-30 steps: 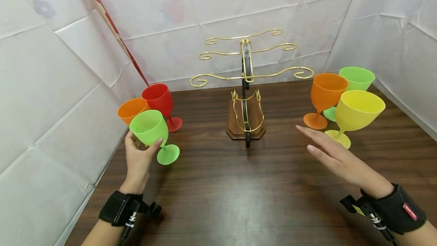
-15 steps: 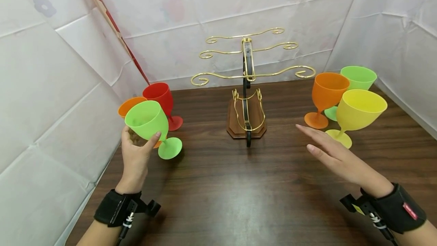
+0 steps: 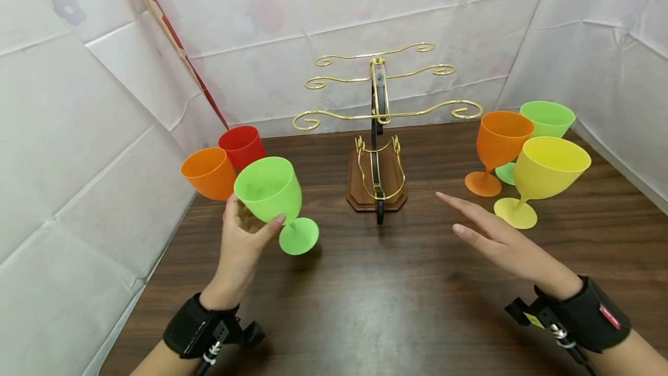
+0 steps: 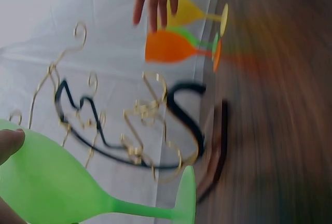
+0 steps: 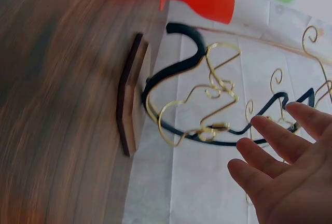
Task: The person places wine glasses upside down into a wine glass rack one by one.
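Note:
My left hand (image 3: 244, 248) grips a light green plastic goblet (image 3: 271, 190) by the lower bowl, thumb in front. The goblet tilts a little, its round foot (image 3: 299, 237) over the table with a shadow below. Behind it stand an orange goblet (image 3: 210, 174), partly hidden, and a red goblet (image 3: 242, 147). My right hand (image 3: 503, 242) hovers with straight fingers and holds nothing, in front of a yellow goblet (image 3: 548, 170). In the middle stands a rack (image 3: 377, 179) with gold scrolled arms (image 3: 341, 116), a black curved frame and a wooden base.
At the right, an orange goblet (image 3: 502, 138) and another green goblet (image 3: 548, 116) stand behind the yellow one. The dark wooden table (image 3: 355, 300) meets white sheeting (image 3: 292, 22) at the back and both sides. Each wrist wears a black strap.
My left hand first raises the green goblet slightly, then carries it right, away from the orange and red ones. My right hand shifts a little left.

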The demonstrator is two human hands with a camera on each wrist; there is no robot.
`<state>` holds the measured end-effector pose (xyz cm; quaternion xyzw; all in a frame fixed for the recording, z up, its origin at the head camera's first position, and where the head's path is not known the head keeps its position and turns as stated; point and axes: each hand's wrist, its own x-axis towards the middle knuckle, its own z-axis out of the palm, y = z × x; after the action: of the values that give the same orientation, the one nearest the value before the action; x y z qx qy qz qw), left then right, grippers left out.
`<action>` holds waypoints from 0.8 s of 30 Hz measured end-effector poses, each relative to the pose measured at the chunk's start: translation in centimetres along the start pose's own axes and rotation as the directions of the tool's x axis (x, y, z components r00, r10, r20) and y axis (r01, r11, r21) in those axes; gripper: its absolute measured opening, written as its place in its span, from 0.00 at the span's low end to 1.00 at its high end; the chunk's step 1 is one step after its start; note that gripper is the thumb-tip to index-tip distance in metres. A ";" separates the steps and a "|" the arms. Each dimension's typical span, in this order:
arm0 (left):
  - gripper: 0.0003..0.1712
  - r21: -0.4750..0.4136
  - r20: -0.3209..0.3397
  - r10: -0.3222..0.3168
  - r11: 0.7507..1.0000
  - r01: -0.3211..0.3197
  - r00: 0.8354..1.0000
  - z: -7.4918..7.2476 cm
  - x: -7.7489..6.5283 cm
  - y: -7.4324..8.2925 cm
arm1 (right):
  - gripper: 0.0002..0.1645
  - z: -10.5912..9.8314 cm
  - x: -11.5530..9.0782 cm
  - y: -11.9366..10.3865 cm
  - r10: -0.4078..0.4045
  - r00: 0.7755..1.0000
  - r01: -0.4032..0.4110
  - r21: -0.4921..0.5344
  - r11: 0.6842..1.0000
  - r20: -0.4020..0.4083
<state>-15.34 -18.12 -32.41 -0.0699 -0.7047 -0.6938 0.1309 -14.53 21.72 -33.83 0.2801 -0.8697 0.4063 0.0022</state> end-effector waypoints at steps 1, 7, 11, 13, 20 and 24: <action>0.42 -0.009 0.023 0.004 1.000 -0.004 1.000 0.5 -0.1 0.0 | 0.32 0.1 0.1 -0.1 -0.004 1.000 0.004 0.010 1.000 0.006; 0.45 -0.037 0.161 0.013 0.999 -0.007 0.987 3.7 -0.6 0.2 | 0.32 1.1 1.1 -0.7 -0.034 0.998 0.032 0.051 0.998 0.046; 0.47 -0.017 0.258 0.034 0.999 -0.030 0.965 5.6 -0.7 0.2 | 0.32 1.7 1.6 -1.3 -0.040 0.997 0.036 0.070 0.997 0.059; 0.47 -0.015 0.302 0.055 0.998 -0.053 0.952 6.5 -0.6 0.1 | 0.32 2.0 1.8 -1.5 -0.041 0.997 0.036 0.079 0.996 0.059; 0.45 -0.035 0.424 0.104 0.994 -0.099 0.900 9.1 -0.6 0.2 | 0.37 2.8 2.5 -2.3 -0.036 0.999 0.031 0.210 0.977 0.018; 0.45 -0.041 0.474 0.103 0.995 -0.096 0.875 10.3 -0.9 0.4 | 0.43 3.4 3.0 -3.1 -0.062 0.997 0.072 0.364 0.929 -0.039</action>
<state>-15.29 -7.81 -32.27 -0.2751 -0.7051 -0.6535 -0.0110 -14.75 16.29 -33.23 0.2995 -0.7690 0.5642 -0.0245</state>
